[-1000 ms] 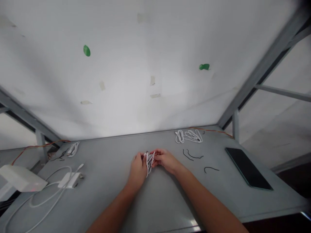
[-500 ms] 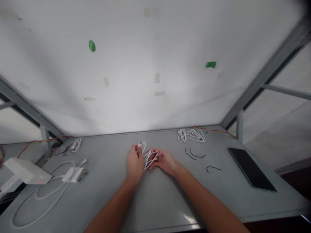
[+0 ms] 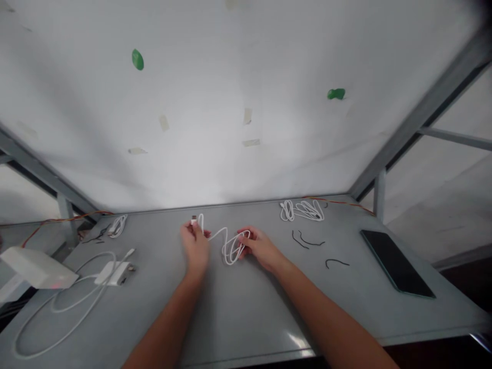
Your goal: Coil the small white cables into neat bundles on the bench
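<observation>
A thin white cable (image 3: 229, 248) hangs in loose loops between both hands over the middle of the grey table (image 3: 246, 307). My left hand (image 3: 195, 247) pinches the cable's plug end, which sticks up from the fingers. My right hand (image 3: 260, 248) grips the remaining coil of loops. A stretch of cable runs from the plug down to that coil.
A bundled white cable (image 3: 302, 210) lies at the back right, with short black twist ties (image 3: 307, 240) near it. A dark phone (image 3: 395, 262) lies at the right. At the left are a white charger with cord (image 3: 111, 272), a white box (image 3: 36, 266) and another small white cable (image 3: 117, 225).
My left hand has pulled the plug end leftward, away from my right hand, and the tight coil has opened into loose loops.
</observation>
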Tool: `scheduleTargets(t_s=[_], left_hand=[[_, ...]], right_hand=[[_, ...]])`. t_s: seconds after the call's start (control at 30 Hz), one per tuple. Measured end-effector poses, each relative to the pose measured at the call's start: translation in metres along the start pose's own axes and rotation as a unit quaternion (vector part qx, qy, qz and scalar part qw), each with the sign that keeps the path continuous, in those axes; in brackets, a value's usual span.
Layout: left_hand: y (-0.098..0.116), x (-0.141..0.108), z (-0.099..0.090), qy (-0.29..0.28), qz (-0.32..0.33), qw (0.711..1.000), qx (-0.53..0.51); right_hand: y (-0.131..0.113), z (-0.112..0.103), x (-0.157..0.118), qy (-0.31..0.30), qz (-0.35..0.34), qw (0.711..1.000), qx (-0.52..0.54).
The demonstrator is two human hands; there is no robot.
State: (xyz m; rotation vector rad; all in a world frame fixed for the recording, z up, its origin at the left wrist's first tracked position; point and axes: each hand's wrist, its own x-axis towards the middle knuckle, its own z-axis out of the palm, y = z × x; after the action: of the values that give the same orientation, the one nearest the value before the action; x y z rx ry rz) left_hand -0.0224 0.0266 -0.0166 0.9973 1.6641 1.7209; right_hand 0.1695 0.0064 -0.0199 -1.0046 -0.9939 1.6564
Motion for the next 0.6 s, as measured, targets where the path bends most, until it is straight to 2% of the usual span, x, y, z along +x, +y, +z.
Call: scheduleTargets(t_s=[0.13, 0.2, 0.27, 0.37, 0.5, 0.6], left_hand=[[-0.002, 0.029, -0.018, 0.085, -0.008, 0.994, -0.074], [-0.002, 0.043, -0.029, 0.108, -0.01, 0.991, -0.075], [-0.004, 0.057, -0.04, 0.125, -0.039, 0.989, -0.07], [-0.007, 0.077, -0.055, 0.167, -0.077, 0.982, -0.048], [-0.01, 0.097, -0.08, 0.228, -0.069, 0.971, -0.009], [-0.012, 0.108, -0.1, 0.228, -0.047, 0.972, 0.026]], right_hand=[[-0.006, -0.011, 0.002, 0.021, 0.017, 0.999, 0.017], [-0.015, -0.022, 0.002, 0.035, 0.015, 0.999, 0.035], [-0.027, -0.036, 0.002, 0.062, 0.003, 0.997, 0.048], [-0.048, -0.062, 0.002, 0.166, -0.025, 0.984, 0.067], [-0.07, -0.099, 0.003, 0.326, -0.083, 0.935, 0.113], [-0.079, -0.12, 0.0, 0.381, -0.127, 0.908, 0.115]])
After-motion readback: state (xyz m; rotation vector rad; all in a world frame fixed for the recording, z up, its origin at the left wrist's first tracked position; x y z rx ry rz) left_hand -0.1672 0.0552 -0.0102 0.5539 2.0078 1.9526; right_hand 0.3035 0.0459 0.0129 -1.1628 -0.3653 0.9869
